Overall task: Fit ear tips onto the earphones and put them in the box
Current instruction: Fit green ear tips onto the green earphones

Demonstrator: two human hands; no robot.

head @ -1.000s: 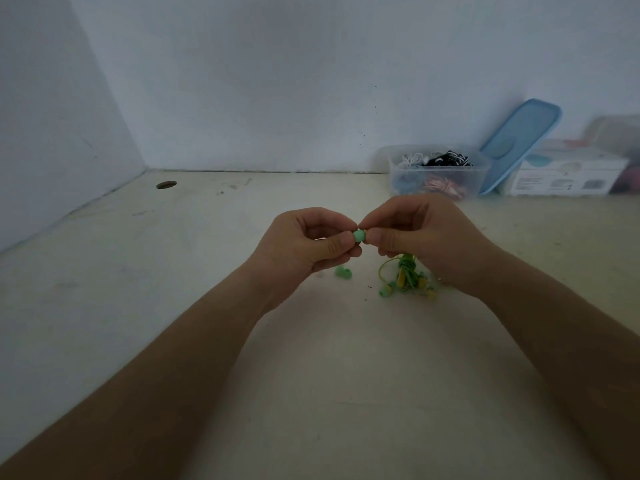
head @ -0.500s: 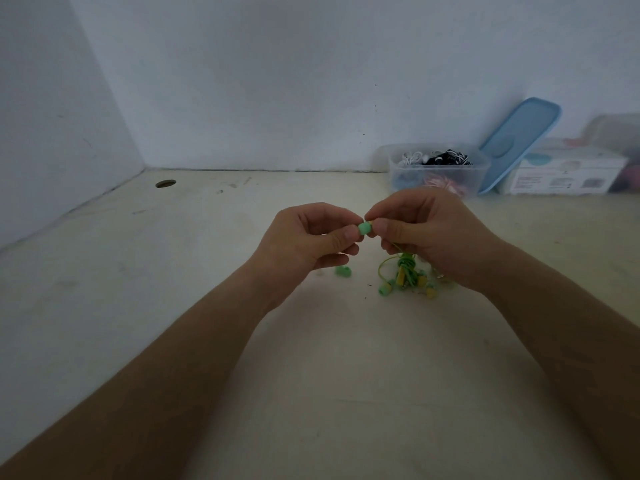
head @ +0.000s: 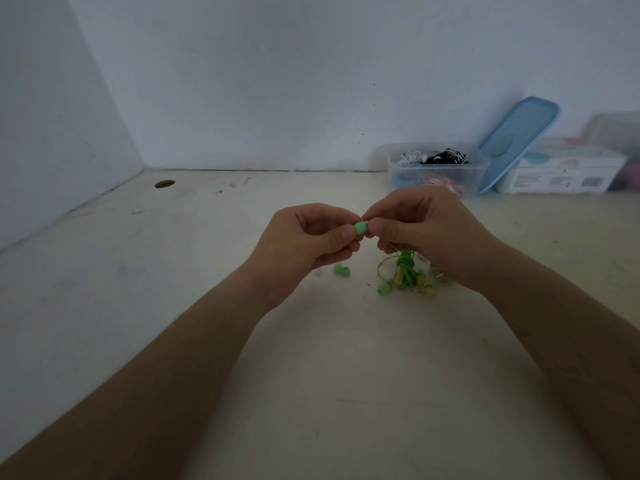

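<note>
Both hands meet above the middle of the table. My left hand (head: 308, 237) pinches a small green ear tip (head: 360, 227) between thumb and forefinger. My right hand (head: 426, 230) pinches the earbud right against that tip; the bud itself is hidden by the fingers. A thin cable hangs from the right hand down to a coiled green and yellow earphone bundle (head: 405, 275) on the table. A loose green ear tip (head: 342, 270) lies below my left hand. The clear plastic box (head: 436, 168) with several earphones stands at the back right.
A blue lid (head: 516, 140) leans on the wall beside the clear box. A white carton (head: 568, 171) stands to its right. A small round hole (head: 165, 183) is in the table at the back left. Walls close the left and back.
Both hands have risen slightly and stayed together, still working the green tip against the earbud. The bundle on the table has not moved.
</note>
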